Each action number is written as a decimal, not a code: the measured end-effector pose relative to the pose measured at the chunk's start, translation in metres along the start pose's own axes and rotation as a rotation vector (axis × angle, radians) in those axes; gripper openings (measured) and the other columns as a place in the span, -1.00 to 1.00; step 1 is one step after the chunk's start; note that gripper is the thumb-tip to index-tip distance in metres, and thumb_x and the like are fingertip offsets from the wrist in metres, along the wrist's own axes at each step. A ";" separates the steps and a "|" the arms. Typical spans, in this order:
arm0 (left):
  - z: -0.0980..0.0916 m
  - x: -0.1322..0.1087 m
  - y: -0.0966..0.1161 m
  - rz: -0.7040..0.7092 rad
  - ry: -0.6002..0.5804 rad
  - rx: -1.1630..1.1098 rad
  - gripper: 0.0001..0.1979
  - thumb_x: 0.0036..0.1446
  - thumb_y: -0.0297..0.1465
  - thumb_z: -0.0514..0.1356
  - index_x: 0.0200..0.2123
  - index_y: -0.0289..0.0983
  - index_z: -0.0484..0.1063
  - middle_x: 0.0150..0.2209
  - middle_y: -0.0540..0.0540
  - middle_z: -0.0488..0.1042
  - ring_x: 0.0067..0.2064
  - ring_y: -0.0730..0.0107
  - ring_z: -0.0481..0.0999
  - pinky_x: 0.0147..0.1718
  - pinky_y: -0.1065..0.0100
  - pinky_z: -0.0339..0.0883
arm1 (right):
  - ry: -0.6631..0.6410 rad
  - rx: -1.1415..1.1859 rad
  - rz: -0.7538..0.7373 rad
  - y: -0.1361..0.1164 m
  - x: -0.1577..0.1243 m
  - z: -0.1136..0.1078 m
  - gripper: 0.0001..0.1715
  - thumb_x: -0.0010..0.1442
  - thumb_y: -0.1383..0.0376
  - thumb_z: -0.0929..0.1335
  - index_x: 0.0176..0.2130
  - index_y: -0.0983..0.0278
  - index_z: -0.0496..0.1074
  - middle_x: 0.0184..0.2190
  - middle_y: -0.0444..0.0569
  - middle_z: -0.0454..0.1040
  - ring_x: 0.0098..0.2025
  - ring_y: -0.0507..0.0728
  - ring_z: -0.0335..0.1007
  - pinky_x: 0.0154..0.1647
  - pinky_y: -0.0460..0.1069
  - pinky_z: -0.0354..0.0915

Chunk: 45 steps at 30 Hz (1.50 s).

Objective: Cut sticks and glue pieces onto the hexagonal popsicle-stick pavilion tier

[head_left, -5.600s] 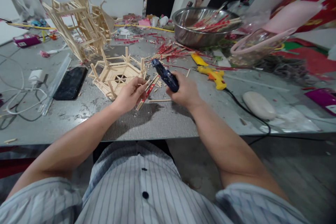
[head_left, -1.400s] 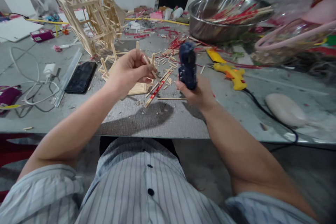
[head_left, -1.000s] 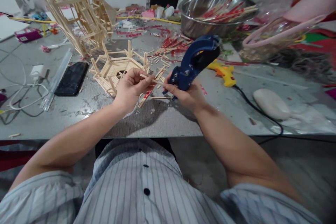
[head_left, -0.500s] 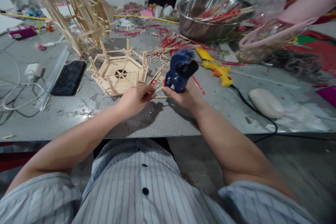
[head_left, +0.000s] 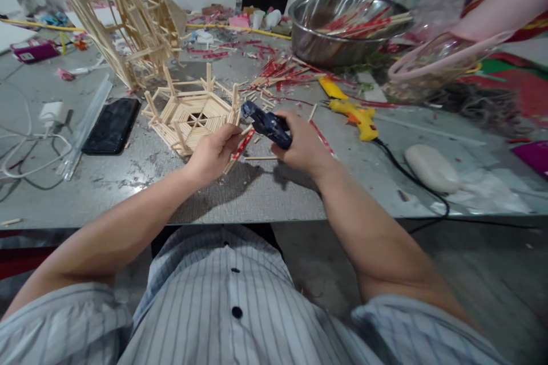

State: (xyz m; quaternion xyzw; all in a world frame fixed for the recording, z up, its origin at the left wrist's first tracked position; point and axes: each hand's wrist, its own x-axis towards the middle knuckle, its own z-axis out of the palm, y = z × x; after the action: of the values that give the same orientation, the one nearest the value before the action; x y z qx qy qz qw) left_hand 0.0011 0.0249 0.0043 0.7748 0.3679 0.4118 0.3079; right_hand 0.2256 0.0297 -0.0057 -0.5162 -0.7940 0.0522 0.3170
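Observation:
My left hand (head_left: 215,151) is closed in a pinch on a thin wooden stick (head_left: 245,130), most of it hidden by the fingers. Wrapped in my right hand (head_left: 302,145) is a chunky dark blue hand tool (head_left: 269,125); its exact kind does not show. The tool points left, its tip close to the stick's end. Just behind my left hand stands a six-sided wooden stick frame (head_left: 201,97) with short uprights at its corners. Below the tool, a loose stick (head_left: 261,158) and a red-and-white strip (head_left: 243,145) lie on the table.
A yellow glue gun (head_left: 357,117) and its black cord lie to the right, near a white oval object (head_left: 431,168). Behind are a metal bowl (head_left: 312,48) of sticks and a tall stick structure (head_left: 137,28). A phone (head_left: 112,126) and white charger (head_left: 53,113) are left.
The blue tool has turned from upright to pointing left and moved left toward my left hand. My left hand has shifted slightly left and turned, still pinching the stick.

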 end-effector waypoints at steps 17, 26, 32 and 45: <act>-0.003 0.002 -0.001 0.069 -0.017 -0.054 -0.87 0.21 -0.38 0.08 -0.29 -0.25 0.41 -0.56 0.03 0.33 -0.44 0.41 0.44 -0.37 0.37 0.34 | -0.061 -0.053 -0.044 -0.007 0.001 -0.003 -0.28 -0.10 0.35 0.35 0.10 0.17 0.30 0.04 0.11 0.49 0.04 0.40 0.42 0.05 0.30 0.31; -0.005 0.002 0.004 0.033 -0.011 -0.031 -0.88 0.20 -0.40 0.10 -0.39 -0.23 0.38 -0.57 0.03 0.34 -0.49 0.43 0.41 -0.43 0.38 0.33 | -0.043 -0.047 -0.035 -0.004 -0.001 0.000 -0.30 -0.11 0.32 0.36 0.08 0.15 0.32 0.02 0.06 0.51 -0.01 0.37 0.44 0.03 0.27 0.32; -0.006 0.003 0.006 0.026 -0.038 -0.066 -0.89 0.21 -0.42 0.10 -0.35 -0.23 0.40 -0.56 0.04 0.37 -0.47 0.43 0.45 -0.42 0.40 0.35 | -0.051 -0.040 -0.031 -0.004 -0.001 0.000 -0.32 -0.11 0.31 0.35 0.07 0.17 0.32 0.01 0.08 0.50 -0.01 0.38 0.44 0.02 0.27 0.32; -0.004 0.002 -0.008 0.176 -0.038 -0.009 -0.74 0.24 -0.38 0.02 -0.16 -0.30 0.47 -0.35 -0.10 0.58 -0.34 0.43 0.57 -0.34 0.44 0.46 | -0.078 -0.051 -0.031 -0.005 -0.002 -0.001 -0.33 -0.08 0.31 0.34 0.08 0.20 0.31 0.00 0.11 0.50 0.00 0.37 0.44 0.02 0.26 0.33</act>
State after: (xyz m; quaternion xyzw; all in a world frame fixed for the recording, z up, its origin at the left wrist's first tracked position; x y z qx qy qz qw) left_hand -0.0043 0.0314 0.0002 0.8103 0.2905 0.4243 0.2811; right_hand 0.2230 0.0256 -0.0033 -0.5092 -0.8147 0.0472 0.2733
